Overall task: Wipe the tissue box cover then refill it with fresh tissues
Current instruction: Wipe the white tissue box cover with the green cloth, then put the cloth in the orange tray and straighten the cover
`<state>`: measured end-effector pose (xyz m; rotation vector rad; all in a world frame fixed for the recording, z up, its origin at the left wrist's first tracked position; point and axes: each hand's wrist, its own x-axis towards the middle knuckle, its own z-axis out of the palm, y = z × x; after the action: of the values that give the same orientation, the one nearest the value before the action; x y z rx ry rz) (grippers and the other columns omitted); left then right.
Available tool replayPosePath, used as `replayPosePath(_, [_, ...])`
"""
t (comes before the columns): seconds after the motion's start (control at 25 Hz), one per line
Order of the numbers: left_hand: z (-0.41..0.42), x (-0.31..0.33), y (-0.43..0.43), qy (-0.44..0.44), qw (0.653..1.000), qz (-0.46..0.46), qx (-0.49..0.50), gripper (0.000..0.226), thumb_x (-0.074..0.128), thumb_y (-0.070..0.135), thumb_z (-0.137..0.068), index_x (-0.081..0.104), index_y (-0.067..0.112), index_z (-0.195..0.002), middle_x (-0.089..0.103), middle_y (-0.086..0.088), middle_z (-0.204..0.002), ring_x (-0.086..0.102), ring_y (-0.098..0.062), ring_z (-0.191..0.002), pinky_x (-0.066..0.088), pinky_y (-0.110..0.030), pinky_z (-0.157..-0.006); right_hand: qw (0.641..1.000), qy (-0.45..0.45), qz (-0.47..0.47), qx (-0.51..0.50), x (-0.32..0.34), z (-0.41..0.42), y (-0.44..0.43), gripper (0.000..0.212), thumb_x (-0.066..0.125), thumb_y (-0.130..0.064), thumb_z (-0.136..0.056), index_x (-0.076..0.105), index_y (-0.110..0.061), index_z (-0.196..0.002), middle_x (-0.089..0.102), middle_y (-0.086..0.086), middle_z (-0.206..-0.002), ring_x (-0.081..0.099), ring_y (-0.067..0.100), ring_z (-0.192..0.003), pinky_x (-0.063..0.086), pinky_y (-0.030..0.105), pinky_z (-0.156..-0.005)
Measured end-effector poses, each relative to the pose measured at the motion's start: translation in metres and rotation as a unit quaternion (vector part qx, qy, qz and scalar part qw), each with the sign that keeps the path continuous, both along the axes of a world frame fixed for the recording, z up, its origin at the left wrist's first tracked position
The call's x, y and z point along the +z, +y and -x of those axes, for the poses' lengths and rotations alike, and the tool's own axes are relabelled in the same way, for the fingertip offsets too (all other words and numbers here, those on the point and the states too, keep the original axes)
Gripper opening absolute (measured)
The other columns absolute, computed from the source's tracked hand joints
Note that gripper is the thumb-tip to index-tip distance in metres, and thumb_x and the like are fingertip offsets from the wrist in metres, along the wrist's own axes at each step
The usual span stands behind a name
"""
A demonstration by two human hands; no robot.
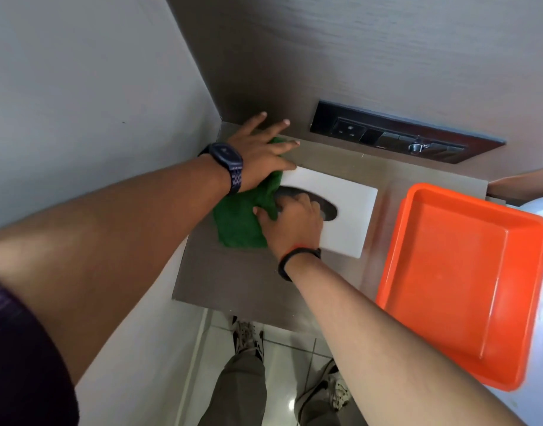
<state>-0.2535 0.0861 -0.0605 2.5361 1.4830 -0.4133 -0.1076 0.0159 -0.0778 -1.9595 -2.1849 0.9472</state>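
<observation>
A white tissue box cover [347,207] with a dark oval opening lies flat on the brown shelf [233,278]. A green cloth [239,222] is draped over the cover's left end. My left hand [261,152], with a dark watch on its wrist, rests flat on the cloth's far part with its fingers spread. My right hand [291,222] lies on the cover over the oval opening, its fingers pinching the cloth's near edge. No tissues are in sight.
An orange plastic tray [460,278] sits to the right, hanging over the shelf's edge. A black socket panel [396,133] is set into the back wall. A grey wall closes the left side. My legs and shoes show on the tiled floor below.
</observation>
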Motion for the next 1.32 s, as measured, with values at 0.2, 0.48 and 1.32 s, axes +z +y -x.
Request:
replayPosePath(0.2, [0.016, 0.021, 0.005, 0.029, 0.999, -0.033, -0.017, 0.032, 0.074, 0.028, -0.074, 0.066, 0.022, -0.105, 0.056, -0.006, -0.131, 0.018, -0.034, -0.142, 0.005, -0.060, -0.110, 0.976, 0.214, 0.013, -0.044, 0.006, -0.002, 0.000, 0.012, 0.065, -0.023, -0.081, 0.060, -0.015, -0.088, 0.062, 0.006, -0.089, 0.057, 0.024, -0.083, 0.046, 0.031, -0.069])
replayPosePath(0.48, [-0.018, 0.056, -0.008, -0.115, 0.990, -0.005, 0.083, 0.031, 0.073, 0.035, -0.078, 0.068, 0.018, -0.103, 0.068, -0.005, -0.113, 0.051, -0.020, -0.123, 0.005, -0.049, -0.111, 0.968, 0.243, 0.055, 0.031, 0.052, -0.104, 0.052, 0.016, 0.070, -0.008, -0.079, 0.060, -0.018, -0.087, 0.063, -0.005, -0.080, 0.059, 0.014, -0.079, 0.042, 0.021, -0.071])
replayPosePath(1.32, [-0.298, -0.037, 0.017, -0.044, 0.991, -0.123, -0.013, 0.033, 0.033, 0.019, -0.088, 0.058, 0.021, -0.109, 0.059, -0.003, -0.112, 0.051, -0.027, -0.099, 0.037, -0.045, -0.084, 0.965, -0.178, -0.192, 0.009, -0.021, -0.341, 0.082, 0.030, 0.060, -0.031, -0.084, 0.060, -0.015, -0.110, 0.062, 0.014, -0.115, 0.053, 0.037, -0.111, 0.046, 0.046, -0.090])
